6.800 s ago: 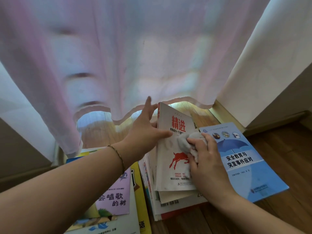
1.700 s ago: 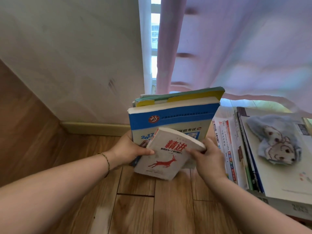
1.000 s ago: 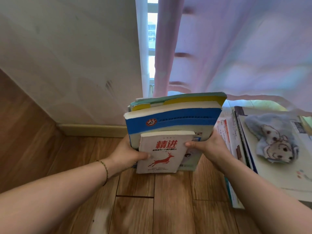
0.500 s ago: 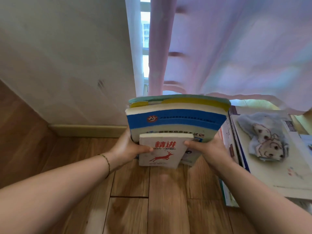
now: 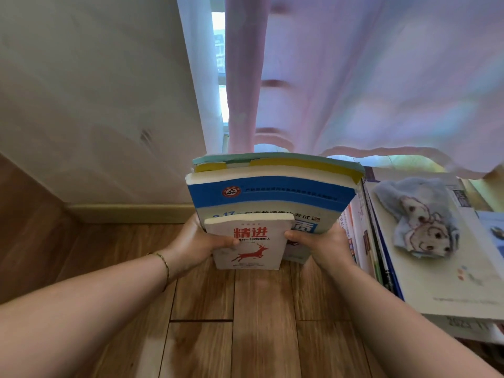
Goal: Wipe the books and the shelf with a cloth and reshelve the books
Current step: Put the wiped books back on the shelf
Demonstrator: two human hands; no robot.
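Left hand [image 5: 197,242]: fingers curled round the left edge of the upright book group, thumb across the front cover of the small white book [image 5: 246,242]. Right hand [image 5: 323,245]: gripping the right edge of the same group, thumb on that cover.

Small white book: red deer on cover, nearest of the group, standing on the wooden floor [image 5: 245,323].

Blue-banded book [image 5: 270,197]: larger, upright, touching behind the white one. Yellow-and-teal book [image 5: 278,162]: farthest, against the curtain [image 5: 368,77].

Cloth [image 5: 417,216]: printed with a dog, lying on top of the flat stack of books [image 5: 436,285] to the right, held by neither hand.

Progress, as judged: three books stand together, likely finished with and being squared up. The flat stack at right appears still to be wiped and stood. No shelf can be made out, so its state cannot be told.
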